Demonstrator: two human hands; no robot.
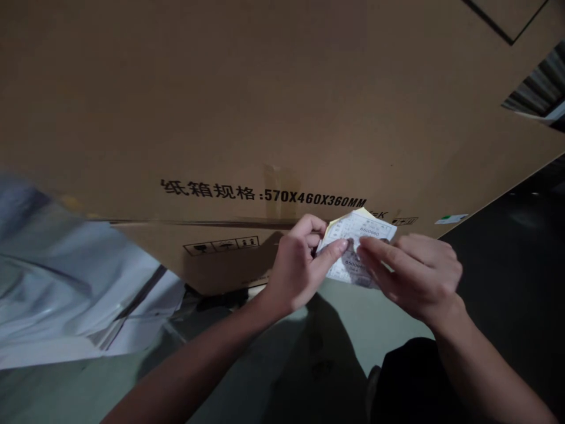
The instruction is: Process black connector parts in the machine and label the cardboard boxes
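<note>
A printed white label sheet with a yellowish backing edge is in front of me, close to the lower part of a large cardboard box. My left hand grips its left side, thumb on the printed face and fingers curled behind. The fingers of my right hand are pinched together over the middle and right of the sheet. What exactly those fingertips pinch is hard to make out. Printed on the cardboard box just above my hands are dark characters and "570X460X360MM".
Left of the box lies crumpled pale plastic sheeting. Grey-green floor shows below, with my shadow on it. A small white and green sticker is at the box's right edge. Corrugated-looking dark material shows at the upper right.
</note>
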